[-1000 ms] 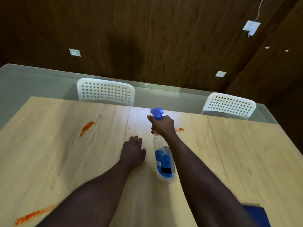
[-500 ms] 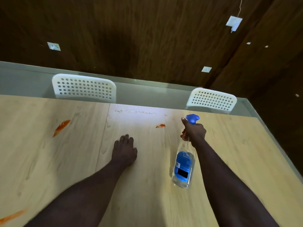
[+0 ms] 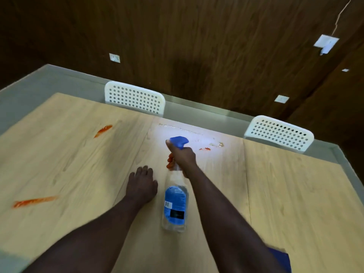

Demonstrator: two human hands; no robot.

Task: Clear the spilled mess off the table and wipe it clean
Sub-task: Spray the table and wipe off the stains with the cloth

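A pale wood-grain table [image 3: 285, 194] fills most of my view, with a dark panelled wall behind it. Nearest me, at the lower right edge, a fold of dark blue cloth [image 3: 281, 259] shows past my right forearm; I cannot tell what it rests on. To my near left lies a long orange-red smear [image 3: 35, 200].

My left hand [image 3: 140, 186] lies flat on the table, fingers straight and close together, holding nothing. Just right of it hangs the clear plastic spray bottle with a blue label [image 3: 175, 205], tilted with its base towards me. My right hand [image 3: 182, 156] is wrapped round its neck, thumb up against the blue trigger head [image 3: 178, 141], which points away from me. A patch of orange [image 3: 169, 162] shows just under those fingers.

Beyond the nozzle a small red spot [image 3: 205, 149] sits beside glistening wet droplets [image 3: 216, 144]. Further left is a second slanted orange smear [image 3: 103, 130]. Two white perforated chair backs [image 3: 136, 99] stand at the far edge.

I judge I am in the spraying step — the far middle looks wetted, while the two left smears look dry. The next move calls for swinging the nozzle left over them and squeezing, then trading the bottle for the cloth — nothing has been wiped yet.
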